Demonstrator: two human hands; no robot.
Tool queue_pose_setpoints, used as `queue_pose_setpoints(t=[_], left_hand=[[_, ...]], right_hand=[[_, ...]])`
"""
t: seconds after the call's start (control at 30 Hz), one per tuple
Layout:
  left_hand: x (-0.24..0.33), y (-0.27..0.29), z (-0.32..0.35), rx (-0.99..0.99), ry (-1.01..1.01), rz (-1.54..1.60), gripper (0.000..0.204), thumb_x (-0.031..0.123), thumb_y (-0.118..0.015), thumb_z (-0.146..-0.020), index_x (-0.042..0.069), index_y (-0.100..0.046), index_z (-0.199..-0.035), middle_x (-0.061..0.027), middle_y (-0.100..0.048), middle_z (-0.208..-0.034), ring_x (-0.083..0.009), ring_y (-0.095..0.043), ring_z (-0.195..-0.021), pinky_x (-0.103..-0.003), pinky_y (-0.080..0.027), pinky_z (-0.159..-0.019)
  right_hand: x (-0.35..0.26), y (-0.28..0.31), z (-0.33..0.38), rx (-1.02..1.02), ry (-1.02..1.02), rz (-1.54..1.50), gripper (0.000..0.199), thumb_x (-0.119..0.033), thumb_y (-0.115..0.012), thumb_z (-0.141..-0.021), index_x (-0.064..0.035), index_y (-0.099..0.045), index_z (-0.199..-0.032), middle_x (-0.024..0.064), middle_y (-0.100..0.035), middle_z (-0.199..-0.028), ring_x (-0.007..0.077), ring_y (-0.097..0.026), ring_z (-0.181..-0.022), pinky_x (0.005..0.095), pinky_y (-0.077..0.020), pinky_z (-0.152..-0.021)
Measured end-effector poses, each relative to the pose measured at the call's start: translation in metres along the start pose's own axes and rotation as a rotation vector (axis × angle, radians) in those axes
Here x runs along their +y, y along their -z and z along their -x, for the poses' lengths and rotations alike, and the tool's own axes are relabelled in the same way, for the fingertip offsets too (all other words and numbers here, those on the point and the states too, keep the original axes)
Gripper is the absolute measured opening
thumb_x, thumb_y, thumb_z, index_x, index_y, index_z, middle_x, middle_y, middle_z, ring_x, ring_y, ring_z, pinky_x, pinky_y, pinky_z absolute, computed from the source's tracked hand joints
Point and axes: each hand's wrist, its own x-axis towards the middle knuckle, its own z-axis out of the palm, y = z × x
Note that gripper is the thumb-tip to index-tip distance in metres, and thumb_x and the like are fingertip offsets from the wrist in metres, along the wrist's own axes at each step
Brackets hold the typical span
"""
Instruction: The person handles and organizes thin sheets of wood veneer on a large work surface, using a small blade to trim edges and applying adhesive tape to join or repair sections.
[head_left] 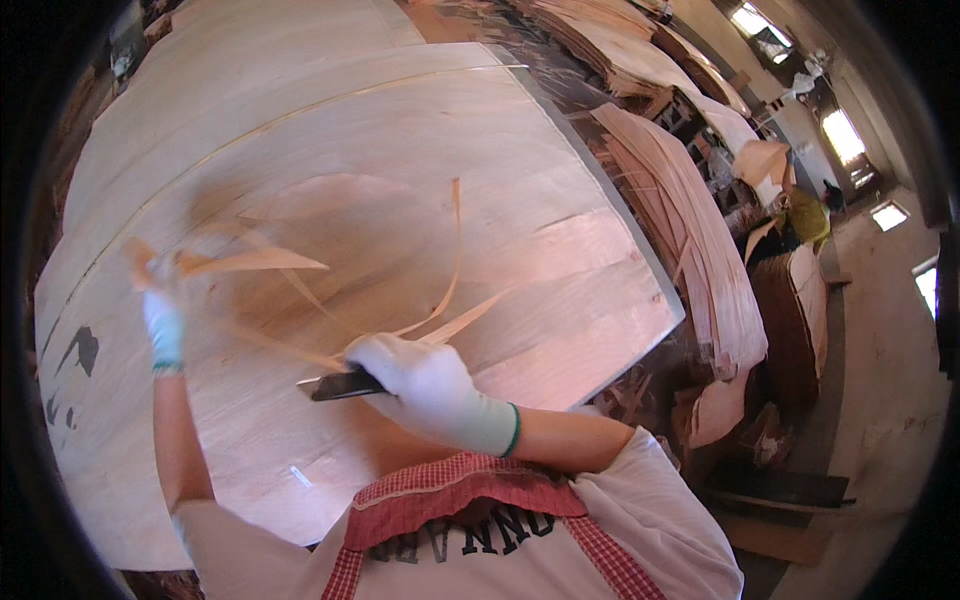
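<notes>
My right hand (415, 385), in a white glove, is closed around a black-handled utility knife (345, 386) whose short blade points left. Thin curled veneer strips (462, 322) stick out beyond this hand; whether its fingers also grip them, I cannot tell. To the left, my gloved left hand (163, 310) is raised and smeared by motion. It is closed on loose veneer strips (265, 260) that trail toward the middle. Beneath both hands lies a broad, pale veneer sheet (520, 170) with dark marks near its left side.
A thin yellowish line (300, 115) runs across the far part of the sheet. To the right stand stacked reddish veneer sheets (690, 240), with more stacks (600, 45) farther off. Scraps (628, 395) litter the floor beside the sheet's right corner. Windows (843, 135) pierce the far-right wall.
</notes>
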Motion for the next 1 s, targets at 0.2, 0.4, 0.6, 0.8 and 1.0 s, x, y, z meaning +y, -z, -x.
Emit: queue_pose_setpoints(t=[0.2,0.4,0.6,0.8,1.0], left_hand=[[-0.242,0.141,0.293,0.692,0.660,0.903,0.043,0.006,-0.054,-0.093,-0.004,-0.049,-0.135,-0.0138,-0.059,-0.123,-0.0227,-0.058,-0.107,-0.031,-0.049,-0.094],[-0.179,0.210,0.666,0.192,1.563,0.339,0.048,0.035,-0.054,-0.094,0.001,-0.055,-0.127,-0.0153,-0.063,-0.119,-0.0256,-0.062,-0.101,-0.040,-0.052,-0.085],[-0.057,0.183,0.976,-1.295,0.444,0.087,0.032,0.032,-0.056,-0.087,0.012,-0.072,-0.106,-0.0165,-0.069,-0.105,-0.0293,-0.067,-0.094,-0.044,-0.052,-0.084],[-0.069,0.116,0.904,-0.921,0.829,0.295,0.029,0.024,-0.062,-0.083,0.004,-0.067,-0.103,-0.0169,-0.068,-0.088,-0.0293,-0.067,-0.084,-0.040,-0.054,-0.077],[-0.114,0.135,0.702,-0.421,1.183,1.196,0.027,0.018,-0.059,-0.088,0.000,-0.060,-0.109,-0.0178,-0.066,-0.089,-0.0241,-0.066,-0.070,-0.034,-0.055,-0.064]], right_hand=[[-0.050,0.008,0.045,-0.026,0.008,-0.352,0.011,-0.013,-0.065,-0.087,-0.0055,-0.061,-0.095,0.0113,-0.060,-0.109,0.0236,-0.064,-0.089,0.0342,-0.0522,-0.072],[-0.096,0.027,0.115,-0.291,-0.317,-1.135,0.019,-0.016,-0.047,-0.099,-0.0019,-0.055,-0.089,0.0060,-0.060,-0.093,0.0098,-0.055,-0.072,0.0238,-0.0466,-0.057],[-0.184,0.026,0.176,-0.778,-0.275,-1.648,0.040,-0.036,-0.037,-0.103,-0.0017,-0.054,-0.095,0.0162,-0.055,-0.086,0.0105,-0.052,-0.058,0.0222,-0.0441,-0.051],[-0.275,0.020,0.193,-1.371,0.007,-2.011,0.043,-0.030,-0.044,-0.098,0.0051,-0.061,-0.079,0.0239,-0.061,-0.079,0.0286,-0.060,-0.070,0.0342,-0.0537,-0.061],[-0.347,-0.073,0.166,-1.675,-0.185,-1.904,0.040,-0.037,-0.049,-0.097,0.0011,-0.060,-0.092,0.0229,-0.062,-0.096,0.0281,-0.059,-0.087,0.0353,-0.0460,-0.077]])
